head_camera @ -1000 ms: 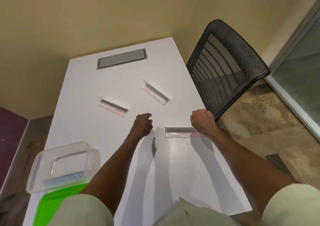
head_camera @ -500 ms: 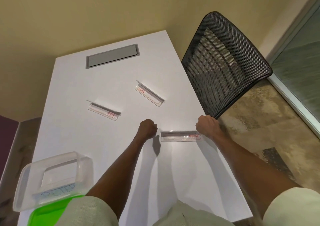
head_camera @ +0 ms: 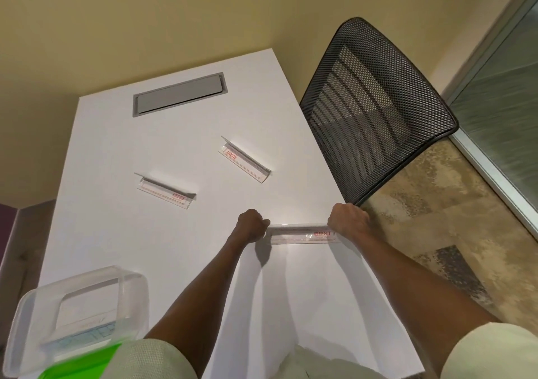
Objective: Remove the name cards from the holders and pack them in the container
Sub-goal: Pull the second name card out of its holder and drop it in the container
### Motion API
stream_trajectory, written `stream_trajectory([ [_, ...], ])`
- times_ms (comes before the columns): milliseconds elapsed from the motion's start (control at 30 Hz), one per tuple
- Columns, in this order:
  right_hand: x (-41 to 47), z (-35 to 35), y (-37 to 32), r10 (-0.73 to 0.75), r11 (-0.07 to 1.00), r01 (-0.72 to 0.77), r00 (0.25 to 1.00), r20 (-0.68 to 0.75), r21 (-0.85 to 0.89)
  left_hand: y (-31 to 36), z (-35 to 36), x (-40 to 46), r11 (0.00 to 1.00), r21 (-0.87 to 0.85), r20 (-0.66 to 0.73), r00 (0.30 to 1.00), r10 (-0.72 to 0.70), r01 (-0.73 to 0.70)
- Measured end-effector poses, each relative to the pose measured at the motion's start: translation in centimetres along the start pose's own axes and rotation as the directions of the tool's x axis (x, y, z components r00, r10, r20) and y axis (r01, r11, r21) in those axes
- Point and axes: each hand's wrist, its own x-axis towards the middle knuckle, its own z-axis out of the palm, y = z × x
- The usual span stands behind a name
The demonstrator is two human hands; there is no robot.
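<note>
Three clear acrylic name-card holders lie on the white table point(head_camera: 163, 262). The nearest holder point(head_camera: 302, 234) has a red label and sits between my hands. My left hand point(head_camera: 251, 226) grips its left end with fingers closed. My right hand point(head_camera: 348, 223) grips its right end. A second holder point(head_camera: 166, 191) lies at middle left, a third holder point(head_camera: 246, 159) farther back. A clear plastic container point(head_camera: 78, 317) stands at the near left with a white name card point(head_camera: 87, 335) inside, blue writing on it.
A black mesh chair point(head_camera: 378, 102) stands against the table's right edge, close to my right hand. A grey cable hatch point(head_camera: 179, 93) is set into the far end of the table. A green lid point(head_camera: 75, 364) lies under the container's near side.
My left hand has moved right and closed on the left end of the nearest holder. My right hand stays at its right end. The camera view has shifted.
</note>
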Motion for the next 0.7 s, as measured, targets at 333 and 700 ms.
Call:
stream_trajectory([
  [333, -0.1, -0.3, -0.4, 0.035, 0.999, -0.035, 0.999, 0.007, 0.022, 0.2, 0.6, 0.1, 0.992, -0.125, -0.055, 0.998, -0.036, 0.029],
  [700, -0.1, -0.4, -0.4, 0.088, 0.99, -0.098, 0.991, 0.099, 0.101, -0.1, 0.9, 0.5, 0.998, -0.061, -0.123, 0.992, 0.004, -0.011],
])
